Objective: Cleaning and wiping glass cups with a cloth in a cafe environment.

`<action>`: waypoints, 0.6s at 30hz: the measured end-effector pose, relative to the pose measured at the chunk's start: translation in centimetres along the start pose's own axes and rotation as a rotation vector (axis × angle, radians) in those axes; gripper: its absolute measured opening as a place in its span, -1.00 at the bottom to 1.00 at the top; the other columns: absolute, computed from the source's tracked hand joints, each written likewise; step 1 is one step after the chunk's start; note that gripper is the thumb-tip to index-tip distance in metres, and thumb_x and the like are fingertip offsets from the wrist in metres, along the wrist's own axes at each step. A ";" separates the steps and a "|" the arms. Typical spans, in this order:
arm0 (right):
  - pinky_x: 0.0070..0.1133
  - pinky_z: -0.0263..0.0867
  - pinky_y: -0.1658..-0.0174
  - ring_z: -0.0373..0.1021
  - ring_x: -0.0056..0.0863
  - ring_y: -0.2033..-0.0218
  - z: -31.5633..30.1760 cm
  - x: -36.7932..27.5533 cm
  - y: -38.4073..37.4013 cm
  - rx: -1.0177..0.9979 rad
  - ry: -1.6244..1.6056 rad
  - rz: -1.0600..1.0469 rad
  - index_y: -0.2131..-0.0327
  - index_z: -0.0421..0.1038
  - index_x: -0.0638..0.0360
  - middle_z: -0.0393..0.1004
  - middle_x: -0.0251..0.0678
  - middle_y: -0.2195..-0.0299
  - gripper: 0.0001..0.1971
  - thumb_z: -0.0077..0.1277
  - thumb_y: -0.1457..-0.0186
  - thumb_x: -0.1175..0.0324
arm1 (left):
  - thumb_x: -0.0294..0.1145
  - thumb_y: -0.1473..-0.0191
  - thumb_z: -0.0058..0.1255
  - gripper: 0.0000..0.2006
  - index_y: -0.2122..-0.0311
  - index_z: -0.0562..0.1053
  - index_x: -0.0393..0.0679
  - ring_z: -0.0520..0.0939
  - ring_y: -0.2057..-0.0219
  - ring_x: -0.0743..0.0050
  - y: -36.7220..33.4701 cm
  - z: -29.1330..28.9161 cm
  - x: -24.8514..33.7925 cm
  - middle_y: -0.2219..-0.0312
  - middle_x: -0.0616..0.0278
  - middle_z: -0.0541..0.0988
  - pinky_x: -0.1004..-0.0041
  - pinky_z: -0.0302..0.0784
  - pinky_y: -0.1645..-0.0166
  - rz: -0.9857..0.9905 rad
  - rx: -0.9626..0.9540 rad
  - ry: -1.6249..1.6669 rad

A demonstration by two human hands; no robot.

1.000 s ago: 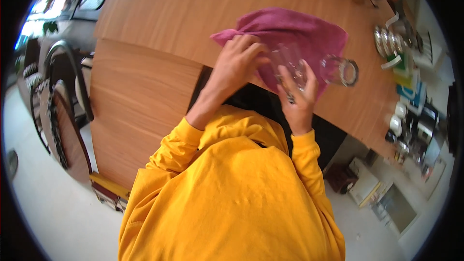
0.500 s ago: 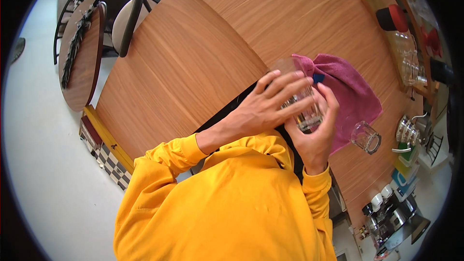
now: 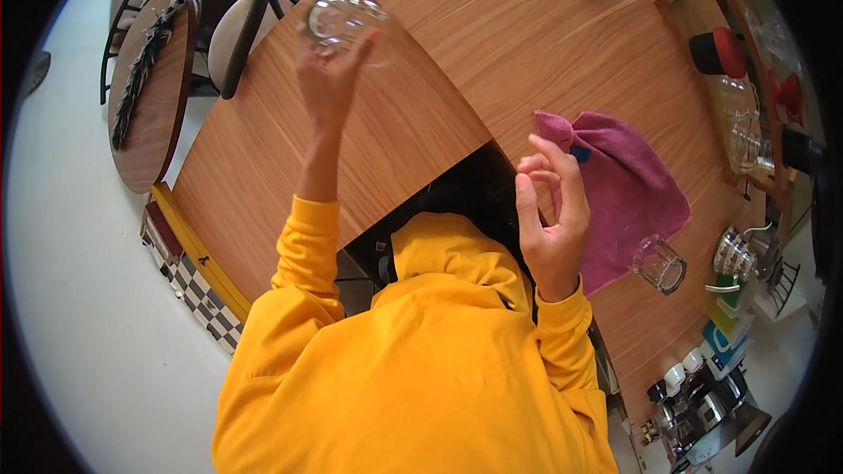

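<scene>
Above the tabletop (image 3: 413, 114), the left hand (image 3: 328, 83) is gripping one blurred tumbler (image 3: 344, 21); the right hand (image 3: 558, 224), fingers parted, is hovering by one pink towel (image 3: 628, 180) and a second tumbler (image 3: 659, 264).

Clear, blurred glass (image 3: 341, 19) in the left grip (image 3: 330, 79) over the table (image 3: 399, 114), rumpled pink cloth (image 3: 630, 180) farther right

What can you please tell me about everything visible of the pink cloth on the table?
The pink cloth leans toward purple and looks like soft towelling. It lies on the wooden table, right of centre, mostly spread out, with its far-left corner bunched into folds and a small blue patch beside them. The right hand hides part of its left side; whether they touch is unclear. A clear glass is at its near-right edge, though whether it rests on the fabric is hard to tell.
</scene>
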State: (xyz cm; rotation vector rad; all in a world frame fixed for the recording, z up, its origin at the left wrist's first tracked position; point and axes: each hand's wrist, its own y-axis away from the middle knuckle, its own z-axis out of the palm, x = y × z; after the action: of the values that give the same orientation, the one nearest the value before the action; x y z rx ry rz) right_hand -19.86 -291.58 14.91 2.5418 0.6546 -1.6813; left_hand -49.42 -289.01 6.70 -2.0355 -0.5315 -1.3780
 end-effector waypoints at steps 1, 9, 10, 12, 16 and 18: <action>-0.54 0.36 0.20 0.40 -0.41 0.25 -0.5 0.3 0.6 0.007 -0.001 0.038 -0.03 0.39 0.16 0.44 -0.28 0.30 -0.64 0.03 -0.13 0.59 | -0.31 0.09 0.43 -0.37 -0.06 0.36 -0.24 0.60 0.12 0.49 -1.2 -0.2 -0.4 0.14 0.14 0.58 0.48 0.56 0.05 -0.009 0.025 0.072; -0.60 0.37 0.26 0.41 -0.49 0.36 -3.5 1.4 3.3 0.157 0.036 0.168 0.11 0.46 0.20 0.45 -0.30 0.35 -0.77 0.03 -0.16 0.62 | -0.34 0.03 0.38 -0.41 -0.05 0.37 -0.36 0.60 0.10 0.39 -5.3 -1.4 -3.1 0.12 0.08 0.56 0.47 0.61 0.04 0.086 0.089 0.034; -0.60 0.37 0.26 0.42 -0.49 0.36 -3.8 1.6 3.6 0.191 0.063 0.156 0.12 0.47 0.20 0.46 -0.30 0.36 -0.79 0.04 -0.16 0.61 | -0.35 0.03 0.38 -0.41 -0.05 0.37 -0.37 0.60 0.10 0.39 -5.5 -0.9 -3.0 0.12 0.08 0.57 0.48 0.61 0.06 0.093 0.084 0.013; -0.60 0.37 0.26 0.43 -0.48 0.36 -4.3 1.8 3.9 0.248 0.069 0.181 0.16 0.48 0.22 0.47 -0.30 0.37 -0.82 0.06 -0.14 0.61 | -0.33 -0.02 0.34 -0.39 -0.09 0.31 -0.38 0.58 0.02 0.36 -5.5 -0.5 -2.8 0.06 0.06 0.55 0.46 0.43 -0.12 0.043 0.010 -0.012; -0.59 0.38 0.28 0.47 -0.45 0.37 -5.0 2.0 3.8 0.336 0.166 0.148 0.27 0.51 0.26 0.49 -0.27 0.39 -0.89 0.12 -0.10 0.61 | -0.32 -0.08 0.28 -0.51 -0.06 0.42 -0.31 0.57 0.03 0.41 -6.9 -0.3 -3.8 0.04 0.15 0.56 0.45 0.47 -0.06 0.055 -0.073 -0.325; -0.59 0.38 0.33 0.48 -0.43 0.38 -5.1 1.9 4.2 0.318 0.133 0.164 0.29 0.51 0.28 0.49 -0.25 0.39 -0.90 0.14 -0.08 0.61 | -0.31 -0.08 0.28 -0.52 -0.05 0.41 -0.31 0.61 0.22 0.49 -9.2 -3.5 -8.4 0.17 0.15 0.58 0.52 0.56 0.11 0.230 -0.111 -0.266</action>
State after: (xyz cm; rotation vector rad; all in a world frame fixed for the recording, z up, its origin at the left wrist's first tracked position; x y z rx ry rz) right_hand -13.31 -293.53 14.49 2.8462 0.1839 -1.6893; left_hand -60.78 -284.61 2.31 -2.3056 -0.3238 -1.0284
